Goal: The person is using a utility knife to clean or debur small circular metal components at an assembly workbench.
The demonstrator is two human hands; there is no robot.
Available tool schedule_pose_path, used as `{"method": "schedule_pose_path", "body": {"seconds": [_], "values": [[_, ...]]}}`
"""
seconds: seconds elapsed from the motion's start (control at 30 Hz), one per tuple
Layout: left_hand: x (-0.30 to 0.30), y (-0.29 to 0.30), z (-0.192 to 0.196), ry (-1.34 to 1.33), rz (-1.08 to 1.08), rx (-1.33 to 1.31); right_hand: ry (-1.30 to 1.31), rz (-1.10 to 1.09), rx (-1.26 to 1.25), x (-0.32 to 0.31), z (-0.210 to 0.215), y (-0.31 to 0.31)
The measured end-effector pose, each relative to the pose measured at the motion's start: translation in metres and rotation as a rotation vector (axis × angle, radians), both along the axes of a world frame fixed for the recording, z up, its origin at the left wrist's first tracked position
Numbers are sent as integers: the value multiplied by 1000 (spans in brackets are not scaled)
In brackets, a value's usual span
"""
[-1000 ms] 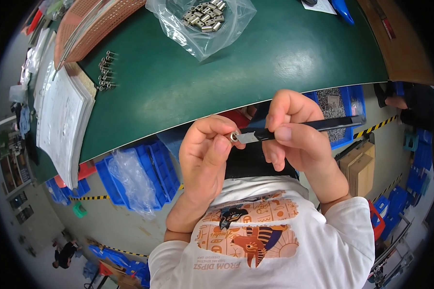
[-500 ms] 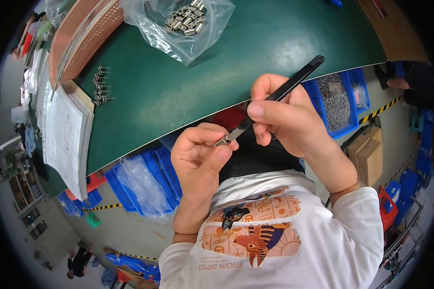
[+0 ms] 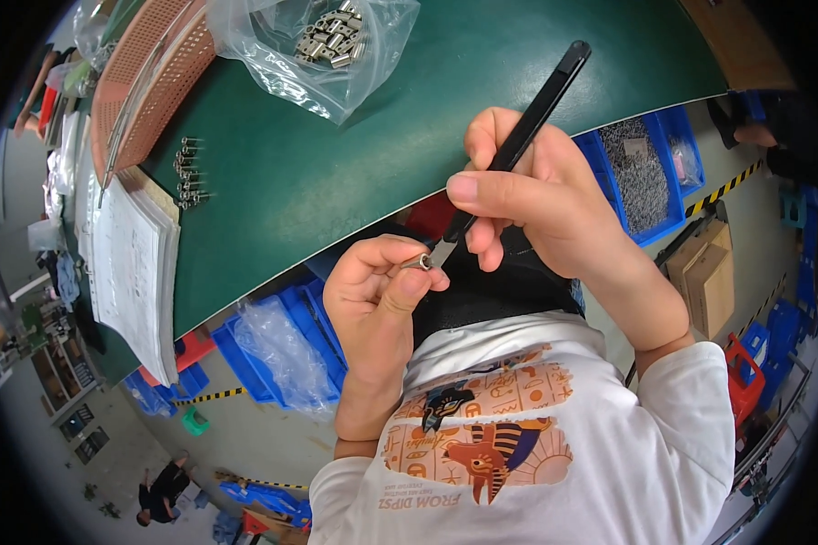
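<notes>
Black tweezers [image 3: 518, 145] pinched in right hand [image 3: 554, 204], tip meeting one small metal sleeve [image 3: 418, 263] gripped by left hand [image 3: 382, 304] near the green table [image 3: 354, 173] edge. Judged mid-job: about six finished pins [image 3: 189, 173] lined up far left, many loose sleeves waiting in one bag [image 3: 323, 45].

small metal part [image 3: 417, 263] mostly buried in left hand [image 3: 379, 300] fingers, shape unclear, black tool [image 3: 518, 145] midsection covered by right hand [image 3: 541, 195], tip detail too small, bagged metal pieces [image 3: 332, 38] blurred, bag cut off by top edge
</notes>
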State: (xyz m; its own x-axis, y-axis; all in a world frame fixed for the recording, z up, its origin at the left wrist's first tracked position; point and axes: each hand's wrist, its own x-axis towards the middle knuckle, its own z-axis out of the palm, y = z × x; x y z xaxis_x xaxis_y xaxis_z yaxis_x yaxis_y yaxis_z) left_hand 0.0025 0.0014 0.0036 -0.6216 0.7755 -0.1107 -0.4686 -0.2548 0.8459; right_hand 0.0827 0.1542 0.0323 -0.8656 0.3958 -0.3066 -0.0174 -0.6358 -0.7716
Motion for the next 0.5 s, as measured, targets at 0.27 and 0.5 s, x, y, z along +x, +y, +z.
{"method": "schedule_pose_path", "body": {"seconds": [0.27,0.5], "values": [[-3,-1,1,-190,-134,-29,100,19,169,-1,0,0],[-6,-3,-2,-406,-360,4,118,140,199,-3,1,8]]}}
